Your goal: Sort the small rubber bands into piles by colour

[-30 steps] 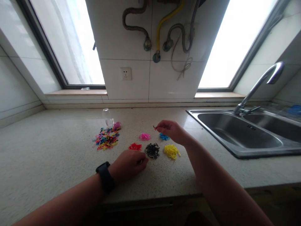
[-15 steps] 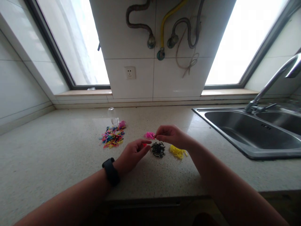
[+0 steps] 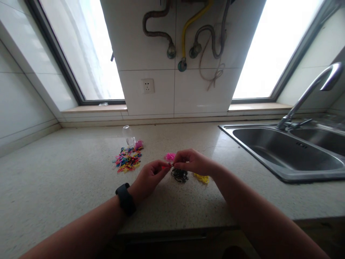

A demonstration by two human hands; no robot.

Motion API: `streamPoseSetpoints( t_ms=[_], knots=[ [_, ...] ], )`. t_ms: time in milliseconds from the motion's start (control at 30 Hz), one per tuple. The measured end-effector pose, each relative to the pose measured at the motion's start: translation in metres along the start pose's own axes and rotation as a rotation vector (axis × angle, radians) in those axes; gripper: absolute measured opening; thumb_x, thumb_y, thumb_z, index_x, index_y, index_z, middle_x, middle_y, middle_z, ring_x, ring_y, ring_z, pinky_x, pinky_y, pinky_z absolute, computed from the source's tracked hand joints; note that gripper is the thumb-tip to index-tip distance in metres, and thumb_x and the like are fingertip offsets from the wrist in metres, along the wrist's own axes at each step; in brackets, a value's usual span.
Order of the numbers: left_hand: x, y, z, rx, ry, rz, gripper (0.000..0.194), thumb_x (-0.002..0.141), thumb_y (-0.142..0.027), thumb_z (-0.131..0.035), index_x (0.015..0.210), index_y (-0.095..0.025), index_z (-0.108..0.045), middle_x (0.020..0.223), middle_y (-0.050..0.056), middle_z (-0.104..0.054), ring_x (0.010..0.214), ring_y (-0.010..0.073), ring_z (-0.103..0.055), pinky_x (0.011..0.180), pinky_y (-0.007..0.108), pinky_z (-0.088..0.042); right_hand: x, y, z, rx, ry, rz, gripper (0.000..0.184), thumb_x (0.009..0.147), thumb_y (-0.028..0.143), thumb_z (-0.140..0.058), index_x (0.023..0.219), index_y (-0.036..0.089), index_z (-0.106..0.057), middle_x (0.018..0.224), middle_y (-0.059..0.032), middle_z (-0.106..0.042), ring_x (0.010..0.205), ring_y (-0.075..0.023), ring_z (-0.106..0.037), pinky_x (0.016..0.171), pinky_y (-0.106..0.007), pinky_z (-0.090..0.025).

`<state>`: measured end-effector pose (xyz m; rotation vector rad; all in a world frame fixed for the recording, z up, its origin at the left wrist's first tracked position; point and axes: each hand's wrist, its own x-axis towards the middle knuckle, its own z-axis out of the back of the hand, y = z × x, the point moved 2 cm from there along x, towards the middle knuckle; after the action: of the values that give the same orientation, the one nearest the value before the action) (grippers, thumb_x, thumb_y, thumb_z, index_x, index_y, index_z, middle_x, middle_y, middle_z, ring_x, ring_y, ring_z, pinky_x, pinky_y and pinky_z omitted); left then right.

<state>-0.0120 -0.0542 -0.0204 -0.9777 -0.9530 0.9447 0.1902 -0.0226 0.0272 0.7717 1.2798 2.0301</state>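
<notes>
My left hand [image 3: 150, 177] and my right hand [image 3: 189, 162] meet fingertip to fingertip above the counter, both pinching one small red and black rubber band [image 3: 169, 164]. Just under them lie sorted piles: a pink pile [image 3: 169, 156], a black pile [image 3: 179, 175] and a yellow pile [image 3: 201, 177] partly hidden by my right wrist. A mixed heap of coloured bands [image 3: 127, 160] lies further left. A black watch [image 3: 125, 199] is on my left wrist.
A small clear jar [image 3: 128, 133] lies tipped behind the mixed heap, with a pink lid [image 3: 138, 144] beside it. A steel sink [image 3: 283, 154] with a tap [image 3: 309, 91] fills the right side. Tiled wall, socket [image 3: 147, 86] and hoses stand behind the speckled counter [image 3: 67, 180].
My right hand has drawn back from the far piles toward me with the band. My left hand has lifted off the counter and joined it, now pinching the same band.
</notes>
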Motion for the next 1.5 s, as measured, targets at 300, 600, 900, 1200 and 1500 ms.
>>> streamPoseSetpoints(
  t_ms=[300,600,900,1200,1500],
  knots=[
    [0.001,-0.005,0.002,-0.083,-0.093,0.037,0.034,0.087,-0.049,-0.063,0.096,-0.017,-0.065,0.077,0.001,-0.064,0.068,0.0131,-0.056,0.061,0.024,-0.046,-0.004,-0.002,0.019,-0.082,-0.07,-0.001,0.024,0.082,0.038,-0.071,0.085,0.015,-0.066,0.068,0.0026,-0.057,0.061,-0.0093,-0.049,0.058,-0.023,-0.039],
    [0.002,-0.01,0.004,-0.21,-0.159,0.066,0.038,0.081,-0.05,-0.069,0.092,-0.015,-0.064,0.068,-0.002,-0.058,0.055,0.008,-0.047,0.05,0.018,-0.038,-0.004,0.005,0.026,0.206,-0.363,0.115,0.026,0.079,0.041,-0.074,0.084,0.016,-0.067,0.063,0.0034,-0.054,0.055,-0.0074,-0.045,0.05,-0.022,-0.034],
    [0.002,-0.008,0.003,-0.243,-0.182,0.069,0.038,0.08,-0.049,-0.071,0.091,-0.014,-0.063,0.061,-0.006,-0.049,0.047,0.0047,-0.033,0.042,0.017,-0.025,-0.005,0.013,0.029,0.448,-0.434,0.211,0.023,0.075,0.037,-0.078,0.079,0.018,-0.067,0.055,0.006,-0.049,0.048,-0.0058,-0.04,0.044,-0.022,-0.026],
    [0.002,-0.006,0.002,-0.226,-0.166,0.048,0.037,0.08,-0.049,-0.071,0.09,-0.014,-0.063,0.061,-0.006,-0.051,0.048,0.005,-0.035,0.042,0.017,-0.026,-0.004,0.009,0.033,0.481,-0.466,0.27,0.018,0.071,0.03,-0.082,0.077,0.019,-0.068,0.054,0.0064,-0.049,0.047,-0.0053,-0.038,0.045,-0.023,-0.023],
    [0.003,-0.008,0.002,-0.249,-0.17,0.07,0.037,0.078,-0.049,-0.073,0.089,-0.015,-0.063,0.063,-0.005,-0.054,0.049,0.005,-0.038,0.042,0.016,-0.026,-0.005,0.006,0.035,0.477,-0.438,0.294,0.015,0.072,0.026,-0.081,0.078,0.02,-0.068,0.054,0.0064,-0.049,0.047,-0.0054,-0.036,0.045,-0.024,-0.02]
  ],
)
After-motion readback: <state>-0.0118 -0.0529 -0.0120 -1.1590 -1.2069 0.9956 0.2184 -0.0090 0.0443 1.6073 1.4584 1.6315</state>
